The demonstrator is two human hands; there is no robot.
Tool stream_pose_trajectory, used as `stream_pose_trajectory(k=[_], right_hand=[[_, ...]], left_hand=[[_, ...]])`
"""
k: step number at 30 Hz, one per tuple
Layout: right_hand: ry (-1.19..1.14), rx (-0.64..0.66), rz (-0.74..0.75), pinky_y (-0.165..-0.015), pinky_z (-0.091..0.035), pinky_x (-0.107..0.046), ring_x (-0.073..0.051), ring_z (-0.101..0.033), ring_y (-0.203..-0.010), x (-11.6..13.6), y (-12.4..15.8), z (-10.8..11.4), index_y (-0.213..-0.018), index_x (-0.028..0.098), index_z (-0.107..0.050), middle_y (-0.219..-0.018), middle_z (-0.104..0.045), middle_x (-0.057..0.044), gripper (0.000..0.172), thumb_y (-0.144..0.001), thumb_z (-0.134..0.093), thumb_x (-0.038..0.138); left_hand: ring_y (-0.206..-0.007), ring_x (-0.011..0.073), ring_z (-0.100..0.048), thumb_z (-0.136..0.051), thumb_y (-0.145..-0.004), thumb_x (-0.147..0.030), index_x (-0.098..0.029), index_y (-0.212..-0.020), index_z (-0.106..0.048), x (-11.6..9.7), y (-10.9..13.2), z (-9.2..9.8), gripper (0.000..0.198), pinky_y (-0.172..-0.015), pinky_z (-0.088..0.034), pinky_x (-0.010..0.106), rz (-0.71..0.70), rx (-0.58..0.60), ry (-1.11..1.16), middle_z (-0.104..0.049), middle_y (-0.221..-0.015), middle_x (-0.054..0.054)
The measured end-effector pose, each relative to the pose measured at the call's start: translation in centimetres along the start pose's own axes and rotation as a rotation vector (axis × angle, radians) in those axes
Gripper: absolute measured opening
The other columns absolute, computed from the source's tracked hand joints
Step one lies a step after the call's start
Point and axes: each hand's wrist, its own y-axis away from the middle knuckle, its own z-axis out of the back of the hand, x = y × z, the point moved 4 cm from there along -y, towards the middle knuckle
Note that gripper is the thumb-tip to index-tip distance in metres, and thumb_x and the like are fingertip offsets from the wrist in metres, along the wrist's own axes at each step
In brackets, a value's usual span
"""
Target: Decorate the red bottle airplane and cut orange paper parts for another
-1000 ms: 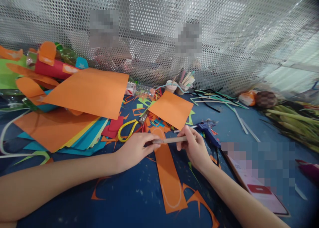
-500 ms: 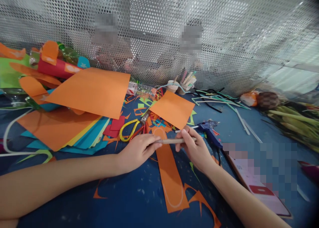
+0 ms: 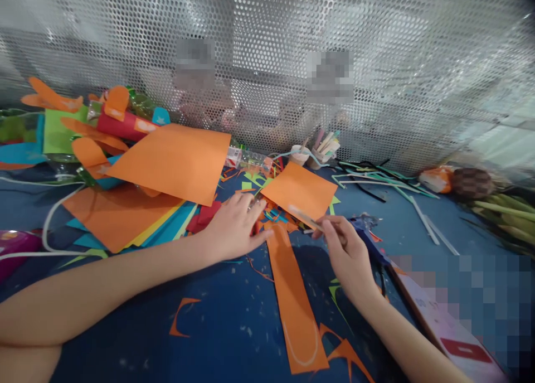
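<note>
My left hand (image 3: 236,224) reaches over the place where the scissors lay, palm down with thumb and fingers apart. Only a small glint of metal shows between its fingers; whether it touches the scissors is hidden. In my right hand (image 3: 349,249) is a slim pale pencil (image 3: 307,217), blurred, its free end pointing up and left over an orange paper sheet (image 3: 303,190). Between my hands and toward me lies an orange paper strip (image 3: 295,299) with a rounded white outline drawn at its near end.
Coloured paper sheets (image 3: 121,216) and a curved orange sheet (image 3: 175,160) lie left, before bottles and paper shapes. Paper scraps (image 3: 346,355) litter the blue table. To the right are a blue glue gun (image 3: 370,235) and a phone (image 3: 447,321). Perforated metal (image 3: 267,54) stands behind.
My left hand has let go of the pencil's end and moved up and left over the scissors. My right hand keeps the pencil, now tilted. The view has shifted slightly.
</note>
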Motion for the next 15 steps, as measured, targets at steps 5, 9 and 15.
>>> stream_pose_trajectory(k=[5, 9, 15], right_hand=[[0.569, 0.083, 0.357, -0.084, -0.042, -0.041, -0.025, -0.057, -0.089, -0.6, -0.4, -0.7, -0.094, 0.022, -0.064, -0.092, -0.064, -0.008, 0.022, -0.090, -0.043, 0.028], [0.801, 0.080, 0.387, -0.086, -0.044, -0.046, -0.032, -0.051, -0.106, -1.3, 0.0, -1.4, -0.101, 0.021, -0.068, -0.116, -0.058, -0.013, 0.027, -0.089, -0.046, 0.033], [0.875, 0.045, 0.366, -0.087, -0.047, -0.047, -0.033, -0.053, -0.104, -2.3, 0.3, -1.8, -0.124, 0.014, -0.056, -0.119, -0.057, -0.017, 0.047, -0.090, -0.045, 0.044]], left_hand=[[-0.099, 0.0381, -0.050, -0.042, -0.072, -0.077, -0.003, -0.129, -0.046, 3.1, -0.3, -0.4, 0.094, -0.083, -0.042, 0.048, 0.143, 0.209, -0.070, -0.055, -0.110, 0.026], [-0.103, 0.0396, -0.047, -0.045, -0.069, -0.076, -0.004, -0.134, -0.040, 3.6, -0.2, -1.2, 0.097, -0.085, -0.040, 0.047, 0.128, 0.310, -0.028, -0.052, -0.115, 0.027], [-0.100, 0.0362, -0.049, -0.057, -0.065, -0.065, -0.007, -0.124, -0.045, 4.4, -0.5, -1.4, 0.083, -0.083, -0.040, 0.043, 0.230, 0.425, 0.127, -0.054, -0.106, 0.021]])
